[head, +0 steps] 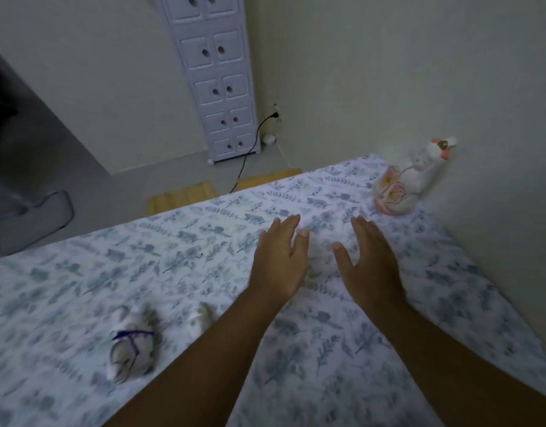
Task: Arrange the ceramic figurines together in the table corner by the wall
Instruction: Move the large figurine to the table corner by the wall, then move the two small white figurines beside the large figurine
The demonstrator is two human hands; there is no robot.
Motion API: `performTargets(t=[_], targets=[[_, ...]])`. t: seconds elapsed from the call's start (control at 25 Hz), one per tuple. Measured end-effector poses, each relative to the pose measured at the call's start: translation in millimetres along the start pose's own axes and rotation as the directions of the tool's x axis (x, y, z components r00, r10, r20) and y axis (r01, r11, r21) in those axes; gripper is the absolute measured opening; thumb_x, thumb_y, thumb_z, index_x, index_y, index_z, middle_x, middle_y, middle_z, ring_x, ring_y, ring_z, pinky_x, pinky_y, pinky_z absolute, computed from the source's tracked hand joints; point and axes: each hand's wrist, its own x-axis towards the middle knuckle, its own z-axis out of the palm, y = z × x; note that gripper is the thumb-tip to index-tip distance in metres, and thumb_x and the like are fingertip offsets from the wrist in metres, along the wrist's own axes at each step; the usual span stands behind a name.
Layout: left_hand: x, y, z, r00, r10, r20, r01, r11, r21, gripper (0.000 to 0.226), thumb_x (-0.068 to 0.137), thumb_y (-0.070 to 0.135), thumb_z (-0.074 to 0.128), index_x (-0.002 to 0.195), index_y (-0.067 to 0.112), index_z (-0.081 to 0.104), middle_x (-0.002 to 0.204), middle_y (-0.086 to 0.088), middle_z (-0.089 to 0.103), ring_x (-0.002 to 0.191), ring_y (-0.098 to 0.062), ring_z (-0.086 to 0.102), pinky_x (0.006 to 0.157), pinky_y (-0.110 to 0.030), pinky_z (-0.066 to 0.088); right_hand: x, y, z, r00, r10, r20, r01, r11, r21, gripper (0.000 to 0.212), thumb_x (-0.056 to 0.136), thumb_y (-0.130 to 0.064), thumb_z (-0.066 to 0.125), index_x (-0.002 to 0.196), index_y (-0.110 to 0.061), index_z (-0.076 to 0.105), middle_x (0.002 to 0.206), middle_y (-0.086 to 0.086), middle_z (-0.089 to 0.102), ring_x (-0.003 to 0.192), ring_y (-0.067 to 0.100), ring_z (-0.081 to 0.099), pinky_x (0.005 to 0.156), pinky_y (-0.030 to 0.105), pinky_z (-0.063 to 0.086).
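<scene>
Cloth point(203, 241) bare ahead; swan figurine point(401, 186) blocks corner.

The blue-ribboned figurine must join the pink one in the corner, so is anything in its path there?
Only the person's left forearm crosses that line. Otherwise the tablecloth between the blue-ribboned figurine and pink figurine looks bare.

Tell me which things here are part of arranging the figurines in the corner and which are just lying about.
Part of the job: pink-flowered figurine in the corner by the wall; blue-striped figurine; small white figurine; table; both empty hands, left hand, right hand.

Just there: white drawer cabinet; black power cord.
</scene>
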Motion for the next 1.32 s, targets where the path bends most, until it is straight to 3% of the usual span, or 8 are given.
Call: performTargets(t=[0.2, 0.36, 0.64, 0.84, 0.96, 1.04, 1.2, 1.32], targets=[[-89, -67, -86, 0.986, -0.039, -0.164, 0.068, 0.983, 0.173, 0.054, 0.106, 0.042, 0.034, 0.153, 0.018, 0.037, 0.161, 0.001, 0.034, 0.153, -0.015, 0.013, 0.121, -0.032, -0.002, -78, -91, 52, 0.942, -0.232, 0.243, 0.249, 0.968, -0.041, 0.059, 0.099, -0.044, 0.048, 0.152, -0.022, 0.035, 0.162, -0.003, 0.031, 0.152, 0.016, 0.02, 0.121, 0.039, 0.016], [-148, -130, -141, 0.953, -0.14, -0.27, 0.198, 0.959, 0.203, 0.064, 0.101, 0.046, 0.042, 0.156, 0.017, 0.029, 0.164, 0.001, 0.027, 0.153, -0.016, 0.01, 0.124, -0.035, -0.001, -130, -150, 96, 0.852, -0.341, 0.399, 0.37, 0.929, 0.004, 0.067, 0.095, -0.047, 0.053, 0.154, -0.026, 0.03, 0.164, -0.004, 0.023, 0.152, 0.018, 0.019, 0.122, 0.043, 0.021], [-176, -199, -149, 0.93, -0.306, -0.204, 0.327, 0.942, 0.079, 0.1, 0.085, 0.051, 0.068, 0.159, 0.033, 0.005, 0.168, 0.003, 0.002, 0.154, -0.021, 0.007, 0.119, -0.045, 0.027, -145, -166, 150, 0.782, -0.229, 0.58, 0.286, 0.958, -0.009, 0.086, 0.088, -0.022, 0.072, 0.157, -0.024, 0.021, 0.166, -0.004, 0.016, 0.151, 0.021, 0.021, 0.121, 0.041, 0.026], [-167, -214, -142, 0.916, -0.302, -0.263, 0.312, 0.95, -0.004, 0.084, 0.087, 0.028, 0.074, 0.156, 0.032, 0.027, 0.162, -0.008, 0.025, 0.147, -0.026, 0.027, 0.114, -0.039, 0.034, -141, -160, 157, 0.836, -0.18, 0.519, 0.189, 0.981, 0.037, 0.077, 0.085, -0.003, 0.072, 0.151, -0.019, 0.036, 0.159, 0.003, 0.035, 0.145, 0.022, 0.034, 0.118, 0.035, 0.03], [-156, -211, -139, 0.94, -0.207, -0.271, 0.209, 0.978, -0.023, 0.081, 0.088, 0.014, 0.072, 0.156, 0.03, 0.03, 0.137, -0.007, 0.049, 0.12, -0.017, 0.048, 0.095, -0.008, 0.037, -135, -148, 138, 0.876, -0.142, 0.46, 0.111, 0.989, 0.093, 0.076, 0.077, -0.015, 0.083, 0.144, -0.014, 0.048, 0.139, 0.009, 0.056, 0.129, 0.023, 0.051, 0.108, 0.032, 0.04], [-137, -196, -127, 0.963, -0.154, -0.22, 0.151, 0.988, -0.026, 0.082, 0.087, 0.01, 0.073, 0.156, 0.026, 0.031, 0.126, 0.004, 0.053, 0.111, -0.007, 0.05, 0.081, 0.004, 0.032, -125, -127, 115, 0.908, -0.123, 0.4, 0.102, 0.992, 0.073, 0.075, 0.072, -0.023, 0.086, 0.14, -0.015, 0.054, 0.128, 0.006, 0.06, 0.121, 0.023, 0.055, 0.102, 0.035, 0.046], [-86, -137, -65, 0.996, -0.046, -0.08, 0.039, 0.996, -0.08, 0.067, 0.086, 0.017, 0.077, 0.147, 0.024, 0.049, 0.139, 0.009, 0.057, 0.128, -0.007, 0.053, 0.091, 0.006, 0.031, -92, -56, 53, 0.979, 0.014, 0.202, -0.035, 0.994, 0.103, 0.067, 0.062, -0.018, 0.091, 0.122, -0.008, 0.065, 0.114, 0.01, 0.058, 0.103, 0.021, 0.058, 0.088, 0.029, 0.05], [-43, -80, 1, 0.984, 0.178, 0.002, -0.178, 0.981, -0.076, 0.056, 0.085, 0.013, 0.079, 0.138, 0.018, 0.059, 0.135, 0.017, 0.058, 0.124, 0.01, 0.051, 0.097, 0.003, 0.03, -62, 9, 9, 0.992, 0.101, 0.078, -0.108, 0.99, 0.093, 0.062, 0.056, -0.015, 0.093, 0.11, -0.002, 0.065, 0.111, 0.013, 0.056, 0.098, 0.019, 0.056, 0.086, 0.023, 0.045]])
